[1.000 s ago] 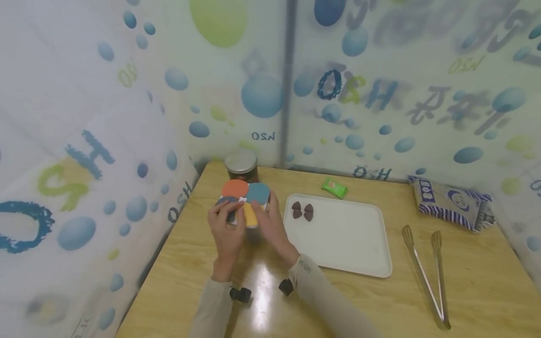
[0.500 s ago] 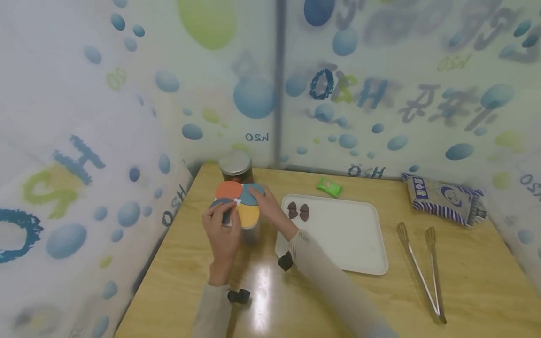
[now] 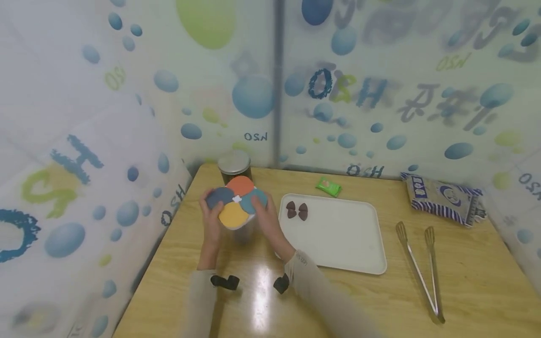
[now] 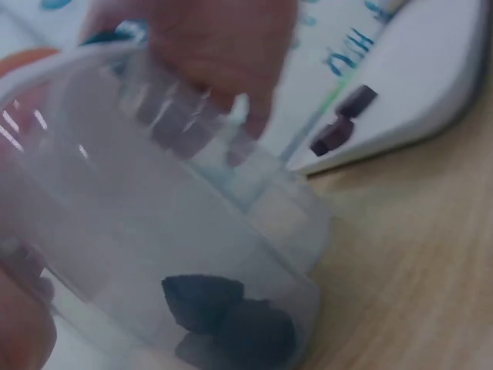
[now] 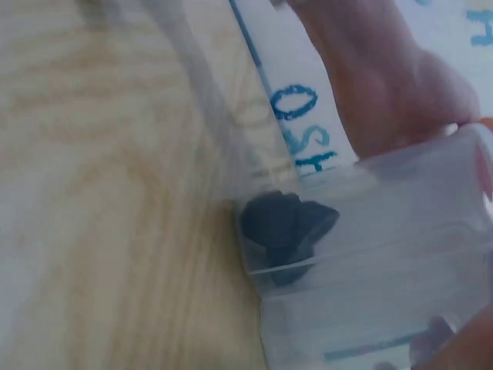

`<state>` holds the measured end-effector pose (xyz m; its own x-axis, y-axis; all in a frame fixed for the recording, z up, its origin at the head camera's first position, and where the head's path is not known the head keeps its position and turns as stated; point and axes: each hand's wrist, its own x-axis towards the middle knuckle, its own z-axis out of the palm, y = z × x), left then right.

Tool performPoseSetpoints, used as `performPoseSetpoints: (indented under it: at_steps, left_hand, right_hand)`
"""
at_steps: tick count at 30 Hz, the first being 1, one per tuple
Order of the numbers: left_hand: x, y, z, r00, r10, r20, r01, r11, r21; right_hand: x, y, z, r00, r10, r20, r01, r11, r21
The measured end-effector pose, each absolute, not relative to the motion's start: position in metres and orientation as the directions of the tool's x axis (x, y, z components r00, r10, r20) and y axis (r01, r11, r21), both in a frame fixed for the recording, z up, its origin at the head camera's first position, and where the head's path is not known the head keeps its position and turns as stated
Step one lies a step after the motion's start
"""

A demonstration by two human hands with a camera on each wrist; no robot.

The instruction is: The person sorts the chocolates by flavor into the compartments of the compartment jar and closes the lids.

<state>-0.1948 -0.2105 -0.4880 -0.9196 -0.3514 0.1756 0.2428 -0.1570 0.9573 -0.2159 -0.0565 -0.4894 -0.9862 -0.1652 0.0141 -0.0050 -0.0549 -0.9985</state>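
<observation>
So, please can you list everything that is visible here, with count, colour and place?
container: 1, clear, lid flaps orange, blue, yellow and dark; held over table's left part
dark pieces: a few, inside container
jar: 1, dark, metal lid; back left, behind container
tray: 1, white, centre
brown pieces: 2, on tray's left end
packet: 1, green, behind tray
tongs: 1, metal, right of tray
bag: 1, purple-striped, back right
table: 1, wood
left hand: holds container
right hand: holds container
</observation>
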Motion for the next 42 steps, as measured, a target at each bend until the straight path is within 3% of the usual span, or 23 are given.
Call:
performPoseSetpoints:
  at_steps: [6,11,13,17,20,25,35,39,42]
  left_hand:
    - [-0.217,-0.218,-0.491,-0.936,-0.313,0.157,0.243,-0.255,0.936]
    - [-0.218,-0.217,-0.486,-0.927,-0.335,0.166,0.266,-0.276,0.924]
    - [-0.209,-0.214,-0.483,-0.901,-0.410,0.142,0.261,-0.249,0.933]
    - [-0.181,-0.197,-0.476,-0.792,-0.600,0.113,0.267,-0.174,0.948]
    - [-0.168,-0.175,-0.475,-0.748,-0.644,0.160,0.288,-0.098,0.953]
    - [-0.170,-0.158,-0.483,-0.751,-0.626,0.208,0.259,0.009,0.966]
    - [-0.185,-0.186,-0.496,-0.786,-0.550,0.282,0.336,0.001,0.942]
    - [-0.187,-0.190,-0.496,-0.814,-0.503,0.290,0.339,-0.007,0.941]
    - [-0.183,-0.189,-0.496,-0.808,-0.490,0.327,0.338,0.070,0.939]
  right_hand:
    - [-0.193,-0.057,-0.493,-0.995,-0.093,0.026,-0.019,-0.071,-0.997]
    - [-0.190,-0.054,-0.486,-0.992,-0.124,0.023,-0.022,-0.016,-1.000]
    - [-0.194,-0.050,-0.483,-0.988,-0.152,0.006,-0.010,0.023,-1.000]
    - [-0.208,-0.043,-0.474,-0.980,-0.199,-0.017,0.000,0.088,-0.996]
    - [-0.220,-0.044,-0.470,-0.973,-0.233,-0.007,-0.010,0.073,-0.997]
    - [-0.224,-0.051,-0.480,-0.977,-0.213,-0.004,-0.003,0.033,-0.999]
    - [-0.185,-0.067,-0.488,-0.996,0.000,0.091,-0.091,-0.064,-0.994]
    - [-0.181,-0.062,-0.487,-0.996,0.002,0.093,-0.093,-0.010,-0.996]
    - [-0.186,-0.049,-0.489,-0.982,-0.052,0.182,-0.186,0.110,-0.976]
